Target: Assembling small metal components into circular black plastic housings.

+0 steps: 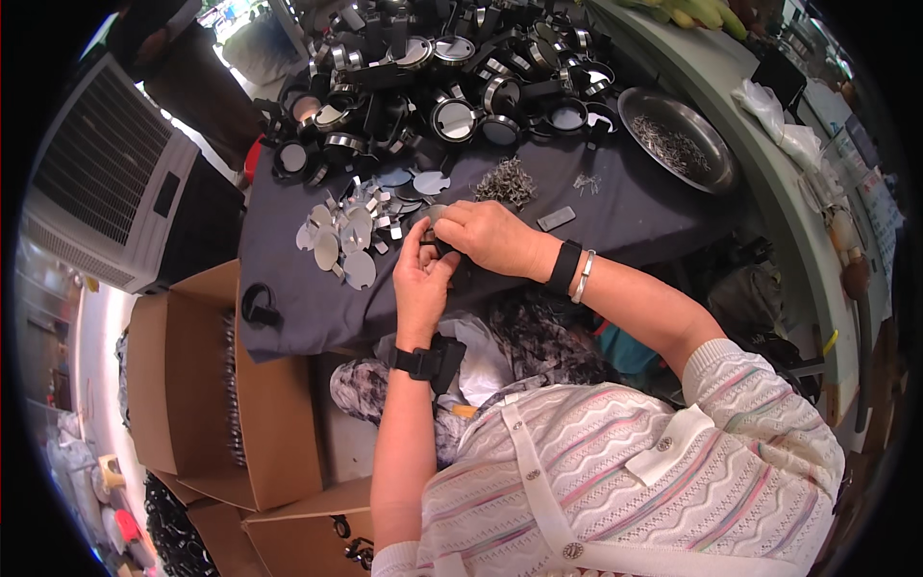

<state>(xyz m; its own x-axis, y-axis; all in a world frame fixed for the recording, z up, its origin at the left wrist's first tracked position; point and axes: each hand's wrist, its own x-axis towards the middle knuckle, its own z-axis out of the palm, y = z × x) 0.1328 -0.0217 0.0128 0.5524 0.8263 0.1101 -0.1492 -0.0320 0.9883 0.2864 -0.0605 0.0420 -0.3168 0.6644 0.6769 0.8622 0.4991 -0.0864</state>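
Note:
Over the near part of the dark cloth, my left hand (422, 284) and my right hand (490, 237) meet with fingers closed. Between them is a small black part (442, 248), mostly hidden by the fingers. At the fingertips a grey metal disc (436, 213) shows, partly covered; I cannot tell whether it is joined to the black part. Just left of the hands lies a loose heap of flat metal discs with tabs (358, 227). Beyond my right hand sits a heap of small metal clips (506, 183). A small grey metal bar (556, 218) rests beside my right wrist.
Black round parts with metal rings (455, 119) are piled across the far table. A steel bowl (716, 154) of small pins stands far right. One black ring (260, 306) lies near the left edge. Cardboard boxes (279, 404) and an air cooler (106, 173) stand left.

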